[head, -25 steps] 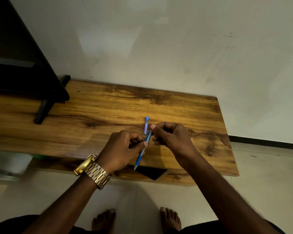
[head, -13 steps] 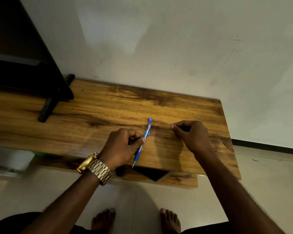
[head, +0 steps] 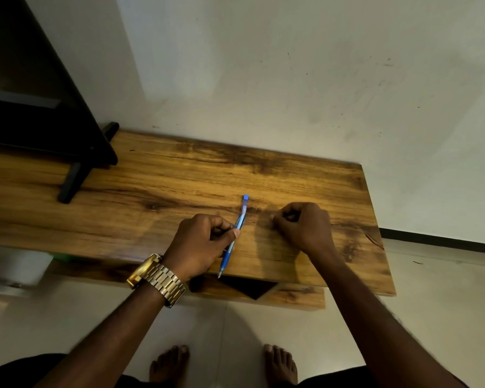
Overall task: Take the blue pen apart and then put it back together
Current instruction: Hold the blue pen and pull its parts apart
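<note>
Over the near half of the wooden tabletop, seen from the head camera, the left hand holds the blue pen. Its thumb and curled fingers pinch the barrel about midway along. The pen lies tilted: its blue cap end points away toward the wall, and its tip points back toward the person, just past the near edge of the tabletop. The upper part of the barrel looks clear or pale, the lower grip part a deeper blue. Whether the pen touches the wood cannot be told.

The right hand is apart from the pen, just to its right, low over the tabletop or resting on it. Its fingers are curled in toward the thumb in a tight pinch; something small and pale may sit between the fingertips, but it is too blurred to tell what, or whether anything is held.

A gold metal wristwatch sits on the left wrist. At the far left of the tabletop stands a dark television on a black foot. Under the tabletop a lower wooden shelf shows. Two bare feet stand on the pale tiled floor below.
</note>
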Motion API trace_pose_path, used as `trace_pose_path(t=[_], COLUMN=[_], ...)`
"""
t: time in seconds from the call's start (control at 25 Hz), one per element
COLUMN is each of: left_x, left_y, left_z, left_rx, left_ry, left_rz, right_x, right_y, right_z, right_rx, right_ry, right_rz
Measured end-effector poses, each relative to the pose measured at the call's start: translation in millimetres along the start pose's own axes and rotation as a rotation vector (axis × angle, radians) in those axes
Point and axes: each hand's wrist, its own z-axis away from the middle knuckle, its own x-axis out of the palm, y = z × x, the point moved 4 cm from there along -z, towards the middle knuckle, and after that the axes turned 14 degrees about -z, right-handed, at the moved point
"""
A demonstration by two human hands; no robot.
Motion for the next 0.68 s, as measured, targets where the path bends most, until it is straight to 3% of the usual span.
trace_pose_path(t=[0.08,0.2,0.36,0.68], left_x=[0.5,1.5,7.2,13.3], left_y=[2.2,7.5,15.4,17.5], left_z=[0.4,2.2,4.6,4.6], left_rx=[0.006,0.033,0.063,0.068], left_ry=[-0.011,-0.027,-0.064,-0.097], left_rz=[0.036,0.105,0.137,0.170], right_x=[-12.9,-14.1,6.0,5.5], right_y=[-11.2,-23.6,-25.0,-14.5], right_z=[1.6,11.0,23.8,18.9], right_rx=[-0.038,0.037,0.181,0.229], right_ry=[0.075,-0.064,-0.283,-0.298], right_rz=[-0.216,-0.582,-0.655,-0.690])
